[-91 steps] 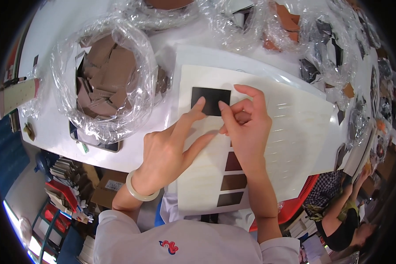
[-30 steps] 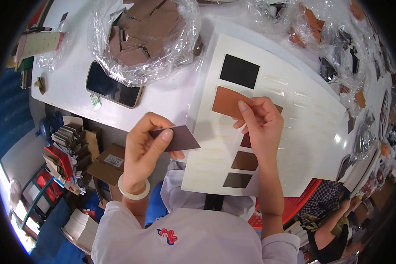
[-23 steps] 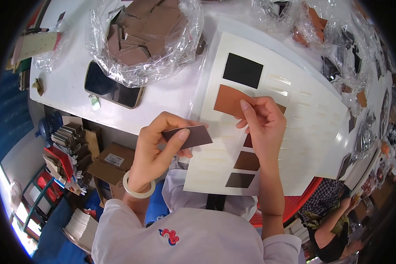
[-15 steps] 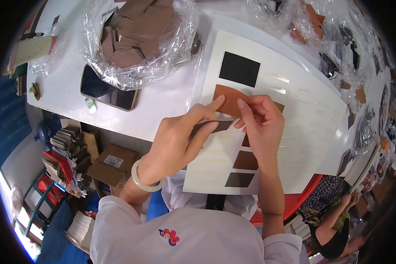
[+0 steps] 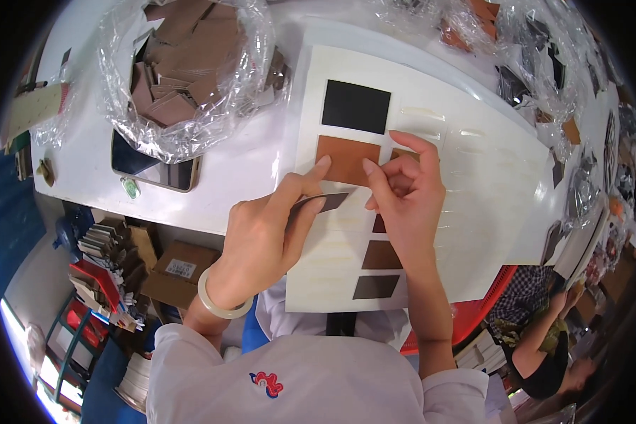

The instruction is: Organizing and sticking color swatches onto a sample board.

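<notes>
Left hand (image 5: 258, 230), pinching a dark swatch (image 5: 336, 201), and right hand (image 5: 406, 198), fingers parted, touch an orange swatch (image 5: 350, 157); bench edge (image 5: 148, 215) and bag (image 5: 184, 147) of brown swatches (image 5: 191, 53) lie leftward.

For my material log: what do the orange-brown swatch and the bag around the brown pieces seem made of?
The orange-brown swatch looks like matte leather or imitation: even, dull face. The bag seems glossy plastic film: crinkled, clear, bright highlights.

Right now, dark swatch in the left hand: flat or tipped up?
Tipped up: the dark swatch shows as a narrow slanted strip, held in the left hand over the white card.
</notes>
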### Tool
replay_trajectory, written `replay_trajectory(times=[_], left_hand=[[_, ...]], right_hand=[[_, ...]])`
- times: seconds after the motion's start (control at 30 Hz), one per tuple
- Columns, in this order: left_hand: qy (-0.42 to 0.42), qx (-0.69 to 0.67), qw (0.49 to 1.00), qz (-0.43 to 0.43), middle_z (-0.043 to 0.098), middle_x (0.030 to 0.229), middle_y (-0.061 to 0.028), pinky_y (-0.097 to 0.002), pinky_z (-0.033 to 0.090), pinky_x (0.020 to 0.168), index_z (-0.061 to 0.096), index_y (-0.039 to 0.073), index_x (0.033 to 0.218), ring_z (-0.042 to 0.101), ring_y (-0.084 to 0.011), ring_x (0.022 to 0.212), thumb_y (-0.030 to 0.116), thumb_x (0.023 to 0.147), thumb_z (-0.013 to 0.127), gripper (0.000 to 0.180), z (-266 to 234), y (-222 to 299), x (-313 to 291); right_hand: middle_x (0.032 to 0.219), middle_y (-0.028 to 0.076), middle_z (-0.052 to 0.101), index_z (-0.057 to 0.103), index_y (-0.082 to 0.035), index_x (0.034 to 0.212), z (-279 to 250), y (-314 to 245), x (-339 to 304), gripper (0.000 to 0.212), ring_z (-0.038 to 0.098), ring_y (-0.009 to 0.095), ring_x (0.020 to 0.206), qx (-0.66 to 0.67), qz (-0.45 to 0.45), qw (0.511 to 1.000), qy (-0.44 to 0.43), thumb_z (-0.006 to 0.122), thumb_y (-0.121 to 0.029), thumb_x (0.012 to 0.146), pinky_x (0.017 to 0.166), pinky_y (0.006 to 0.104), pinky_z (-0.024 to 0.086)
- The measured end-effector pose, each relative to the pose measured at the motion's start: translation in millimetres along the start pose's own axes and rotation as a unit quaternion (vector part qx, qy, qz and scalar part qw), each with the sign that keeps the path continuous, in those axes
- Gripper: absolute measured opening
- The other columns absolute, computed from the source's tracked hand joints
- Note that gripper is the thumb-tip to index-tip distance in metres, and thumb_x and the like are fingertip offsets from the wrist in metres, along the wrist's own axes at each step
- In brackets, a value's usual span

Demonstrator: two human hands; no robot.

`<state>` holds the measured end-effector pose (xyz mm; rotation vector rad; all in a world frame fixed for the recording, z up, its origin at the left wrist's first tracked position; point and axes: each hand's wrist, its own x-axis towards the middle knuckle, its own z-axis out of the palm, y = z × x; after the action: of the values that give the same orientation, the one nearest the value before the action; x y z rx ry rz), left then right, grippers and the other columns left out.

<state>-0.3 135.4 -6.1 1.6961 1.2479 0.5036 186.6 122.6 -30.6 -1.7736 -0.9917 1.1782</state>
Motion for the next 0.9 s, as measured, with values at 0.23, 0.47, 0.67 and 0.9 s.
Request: replay_trajectory(times=[0.23, 0.47, 0.67, 0.9], left_hand=[[-0.001, 0.028, 1.0, 0.007, 0.067, 0.117, -0.0151, -0.0338, 0.05, 0.051, 0.053, 0.001, 0.097, 0.065, -0.0312, 0.057, 0.002, 0.09, 0.062, 0.011, 3, 4, 1], [0.018, 0.025, 1.0, 0.002, 0.07, 0.106, -0.0148, -0.033, 0.049, 0.05, 0.056, 0.0, 0.1, 0.065, -0.0301, 0.056, 0.001, 0.09, 0.061, 0.012, 7, 9, -3], [0.035, -0.092, 0.994, -0.044, 0.067, 0.076, -0.0065, -0.0234, 0.043, 0.05, 0.063, 0.001, 0.099, 0.054, -0.0112, 0.052, 0.003, 0.088, 0.067, 0.011, 11, 7, -15], [0.046, -0.116, 0.989, -0.08, 0.056, 0.061, 0.0007, -0.0219, 0.03, 0.042, 0.064, 0.004, 0.107, 0.039, -0.0037, 0.044, 0.006, 0.084, 0.074, 0.025, 18, 2, -33]], right_hand=[[0.064, 0.004, 0.06, 0.049, -0.002, 0.119, -2, 3, 1, 0.037, 0.058, 0.008, 0.05, 0.003, -0.013, 1.0, 0.0, 0.068, 0.0, 0.088, 0.046, 0.0206, 0.042], [0.065, 0.002, 0.059, 0.053, -0.003, 0.114, -3, 7, -1, 0.032, 0.056, 0.006, 0.051, -0.04, -0.062, 0.997, 0.021, 0.069, 0.001, 0.087, 0.046, 0.0187, 0.04], [0.071, 0.003, 0.064, 0.064, -0.001, 0.094, -16, 5, -36, 0.013, 0.058, 0.007, 0.056, -0.042, -0.124, 0.991, -0.031, 0.072, -0.002, 0.085, 0.048, 0.0183, 0.039], [0.076, 0.004, 0.067, 0.064, 0.001, 0.093, -29, 9, -53, 0.009, 0.063, 0.007, 0.063, 0.093, 0.097, 0.982, -0.135, 0.07, -0.005, 0.089, 0.053, 0.0191, 0.047]])
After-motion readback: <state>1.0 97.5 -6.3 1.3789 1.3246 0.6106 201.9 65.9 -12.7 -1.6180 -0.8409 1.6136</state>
